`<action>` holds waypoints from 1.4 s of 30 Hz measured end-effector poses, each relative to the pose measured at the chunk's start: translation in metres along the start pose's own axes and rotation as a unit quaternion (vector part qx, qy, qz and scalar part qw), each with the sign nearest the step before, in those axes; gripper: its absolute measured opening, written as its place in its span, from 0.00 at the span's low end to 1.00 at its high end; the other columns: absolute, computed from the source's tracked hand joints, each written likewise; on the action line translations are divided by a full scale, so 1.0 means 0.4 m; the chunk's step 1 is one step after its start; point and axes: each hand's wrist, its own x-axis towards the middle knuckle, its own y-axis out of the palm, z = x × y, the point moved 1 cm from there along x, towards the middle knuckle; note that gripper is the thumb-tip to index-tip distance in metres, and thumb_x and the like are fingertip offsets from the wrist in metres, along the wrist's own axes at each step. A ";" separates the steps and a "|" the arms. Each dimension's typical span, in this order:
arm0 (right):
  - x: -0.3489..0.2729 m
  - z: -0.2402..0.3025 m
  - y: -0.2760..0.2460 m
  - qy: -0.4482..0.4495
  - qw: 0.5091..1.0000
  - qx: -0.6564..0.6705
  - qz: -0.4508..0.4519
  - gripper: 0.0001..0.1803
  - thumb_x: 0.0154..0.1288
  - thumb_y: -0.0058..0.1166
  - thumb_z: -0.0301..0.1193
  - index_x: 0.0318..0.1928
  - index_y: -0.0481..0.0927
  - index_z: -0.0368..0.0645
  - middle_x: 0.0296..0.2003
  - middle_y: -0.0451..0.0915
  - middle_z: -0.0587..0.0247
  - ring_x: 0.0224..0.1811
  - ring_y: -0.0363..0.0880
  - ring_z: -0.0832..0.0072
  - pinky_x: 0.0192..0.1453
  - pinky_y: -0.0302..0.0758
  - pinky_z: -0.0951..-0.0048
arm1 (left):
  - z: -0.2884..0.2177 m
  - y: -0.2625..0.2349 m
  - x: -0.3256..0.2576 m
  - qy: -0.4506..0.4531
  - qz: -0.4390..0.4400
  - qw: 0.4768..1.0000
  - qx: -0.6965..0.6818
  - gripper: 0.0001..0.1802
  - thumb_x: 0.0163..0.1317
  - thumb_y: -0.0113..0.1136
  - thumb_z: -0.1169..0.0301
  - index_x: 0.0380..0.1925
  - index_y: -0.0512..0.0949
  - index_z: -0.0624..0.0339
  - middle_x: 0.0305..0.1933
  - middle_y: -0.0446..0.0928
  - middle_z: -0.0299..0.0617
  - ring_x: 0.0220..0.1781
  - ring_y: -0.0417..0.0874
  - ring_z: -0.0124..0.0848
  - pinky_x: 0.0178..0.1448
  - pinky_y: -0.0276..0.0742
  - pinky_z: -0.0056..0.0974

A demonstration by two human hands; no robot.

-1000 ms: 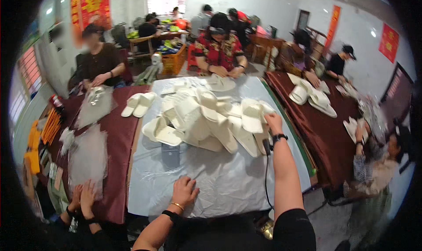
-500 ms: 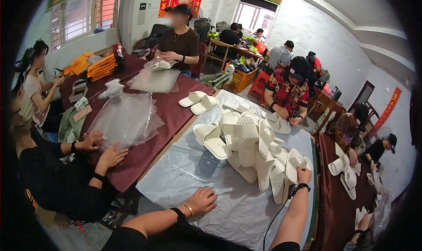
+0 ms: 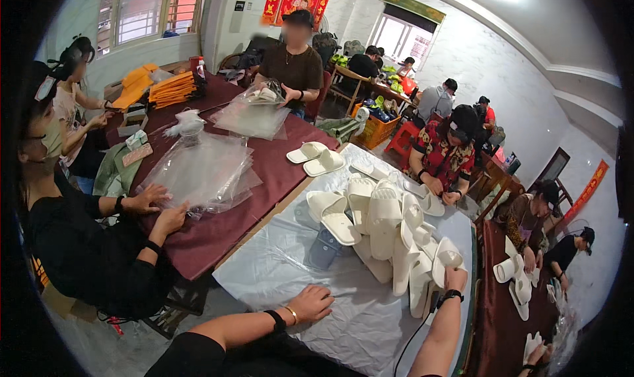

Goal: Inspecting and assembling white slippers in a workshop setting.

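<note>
My left hand [image 3: 313,304] lies flat on the pale blue-grey sheet [image 3: 264,258] covering the table, its fingers stretched out and nothing in them. At the right side of the slipper pile, my right hand [image 3: 454,279] has its fingers closed on a cream slipper [image 3: 448,257]. Several more cream slippers [image 3: 384,225] are heaped in front of me, some upright and leaning on each other. A blue-grey slipper [image 3: 323,248] stands at the pile's left edge. Just left of my right wrist, a dark cable [image 3: 408,342] runs down toward me.
A maroon table [image 3: 264,179] adjoins on the left, bearing a stack of clear plastic bags [image 3: 198,169] under a co-worker's hands. A pair of cream slippers [image 3: 316,159] sits near the join. Another person handles slippers across from me; a second maroon table [image 3: 492,311] stands right.
The whole view has shifted slightly, so things appear farther right. Both my hands keep their places. The co-worker at left has curled a hand at the bags' edge; the one across has moved a bag.
</note>
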 end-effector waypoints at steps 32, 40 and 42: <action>-0.066 0.799 -0.173 -0.099 0.862 0.457 0.196 0.18 0.60 0.55 0.29 0.45 0.79 0.27 0.30 0.80 0.65 0.29 0.76 0.79 0.35 0.72 0.79 | 0.008 0.011 -0.004 -0.013 0.014 1.000 0.002 0.19 0.58 0.57 0.60 0.45 0.75 0.59 0.48 0.71 0.46 0.55 0.71 0.43 0.62 0.63 0.46; -0.244 1.021 0.022 -0.309 0.872 0.326 0.196 0.14 0.58 0.54 0.29 0.43 0.83 0.35 0.29 0.84 0.54 0.26 0.82 0.73 0.34 0.76 0.73 | 0.007 0.022 -0.027 -0.027 -0.025 0.999 -0.007 0.16 0.58 0.57 0.61 0.41 0.76 0.58 0.46 0.72 0.45 0.53 0.72 0.42 0.60 0.65 0.47; -0.294 0.940 0.032 -0.304 0.891 0.275 0.194 0.13 0.57 0.55 0.29 0.43 0.83 0.38 0.31 0.83 0.52 0.28 0.82 0.70 0.35 0.76 0.71 | 0.010 0.029 -0.023 -0.022 -0.039 0.999 -0.020 0.13 0.57 0.58 0.62 0.38 0.76 0.58 0.46 0.72 0.45 0.52 0.72 0.43 0.59 0.65 0.47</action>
